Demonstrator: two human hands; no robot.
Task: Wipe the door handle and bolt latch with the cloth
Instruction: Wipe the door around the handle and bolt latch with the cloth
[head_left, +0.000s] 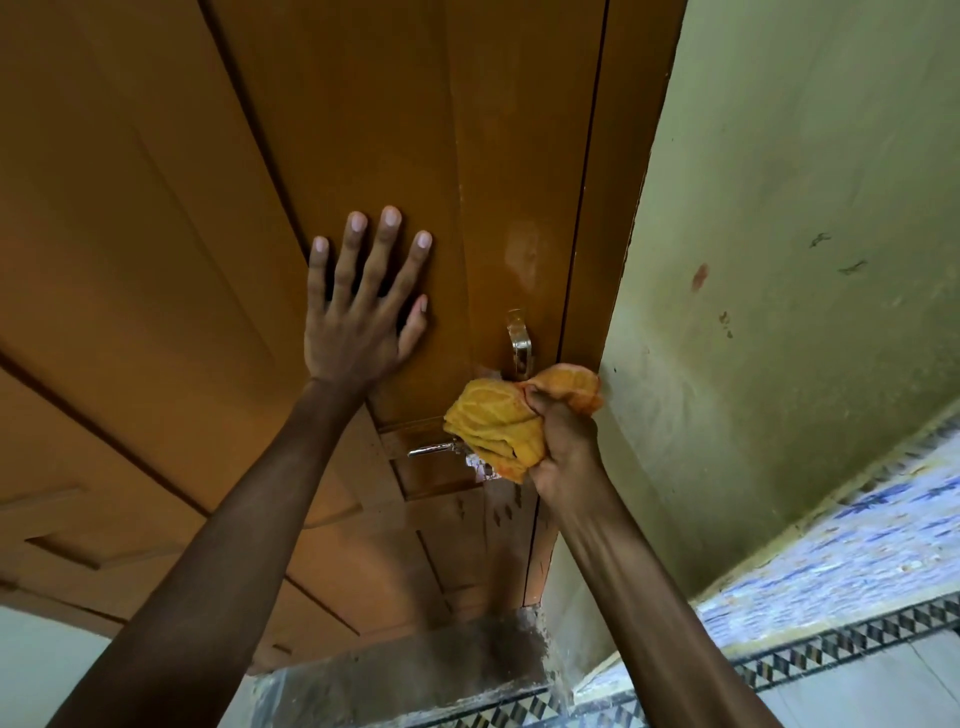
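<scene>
Yellow-orange cloth (501, 423), bunched, is clenched in the right hand (563, 447) and pressed at the door edge between the handle (521, 340) above and the bolt latch (434, 449) just to its left. The left hand (358, 312) is flat and splayed on the door (363, 130), gripping nothing, bracing the panel. The cloth looks to be touching the latch's right end, though the contact point is hidden. The step is best done by keeping the brace on, wrapping cloth round the bolt rod and running along its length, then up and around the handle loop, refolding to a clean face. The door is glossy brown with raised panels and white flecks near the latch. A stained greenish wall (779, 260) is on the right, with patterned tile (857, 545) lower down.
</scene>
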